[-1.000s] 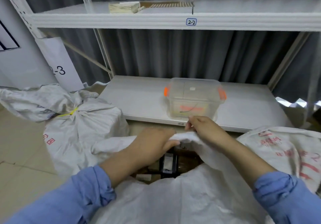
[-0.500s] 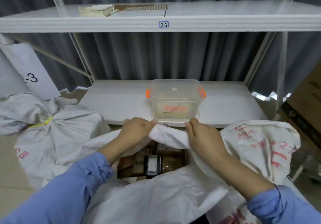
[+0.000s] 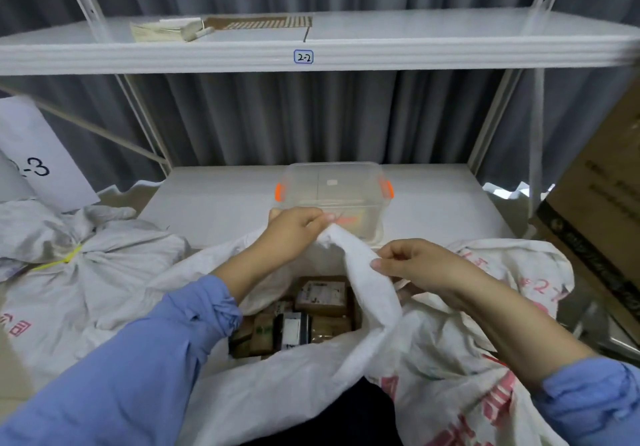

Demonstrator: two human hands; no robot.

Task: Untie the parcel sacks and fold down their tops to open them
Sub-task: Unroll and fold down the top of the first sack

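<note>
A white woven parcel sack (image 3: pixel 298 376) stands open right in front of me, with several brown and white parcels (image 3: pixel 322 296) showing inside. My left hand (image 3: pixel 294 231) pinches the far rim of the sack and holds it up. My right hand (image 3: pixel 422 265) grips the same rim a little to the right and nearer me. A second sack (image 3: pixel 502 307) with red print lies at the right, its mouth hidden. A third sack (image 3: pixel 90 272) at the left is tied shut with a yellow tie (image 3: pixel 69 258).
A white metal rack stands ahead; its lower shelf (image 3: pixel 214 196) carries a clear plastic box (image 3: pixel 332 196) with orange clips. The upper shelf, labelled 2-2, holds a flat packet (image 3: pixel 166 30). A cardboard box (image 3: pixel 602 210) leans at the right. A paper sign (image 3: pixel 38 161) hangs at the left.
Both hands have lifted the sack's far rim higher and drawn it toward me. My right hand has slid to the right along the rim, and the sack's mouth gapes wider over the parcels.
</note>
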